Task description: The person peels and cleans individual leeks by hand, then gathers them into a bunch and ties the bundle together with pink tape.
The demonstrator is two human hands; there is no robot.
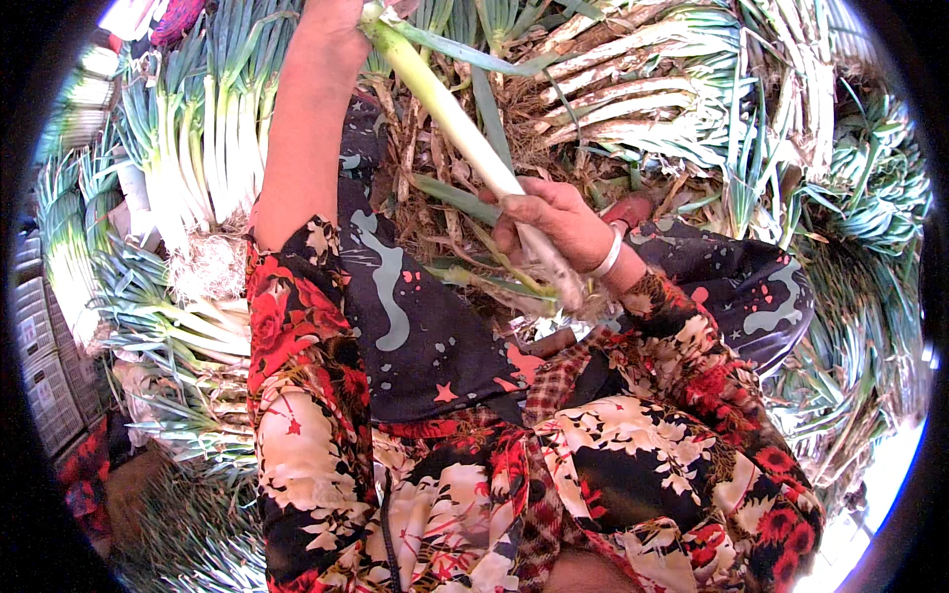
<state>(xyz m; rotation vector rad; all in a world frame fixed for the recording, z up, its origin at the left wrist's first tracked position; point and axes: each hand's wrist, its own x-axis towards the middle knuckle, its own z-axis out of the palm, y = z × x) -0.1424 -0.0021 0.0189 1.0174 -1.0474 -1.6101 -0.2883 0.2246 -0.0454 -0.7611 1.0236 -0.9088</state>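
Note:
A long leek (450,114), pale green above and white below, slants across the middle, its roots toward me. My right hand (559,222) is wrapped round its white lower shank, just above the root end. At the top edge my left hand (336,25) is at the leek's green upper end and appears closed on it; most of its fingers lie outside the view. Loose green outer leaves (455,198) hang beside the shank, by my right hand. A long leaf (474,57) sticks out to the right from the upper end.
Bundled leeks (203,148) stand upright at the left, roots down. More untrimmed leeks (633,99) are heaped at the far right, with further piles (850,326) along the right side. Dark patterned cloth (435,336) covers my lap. Stacked printed cartons (49,346) are at the left edge.

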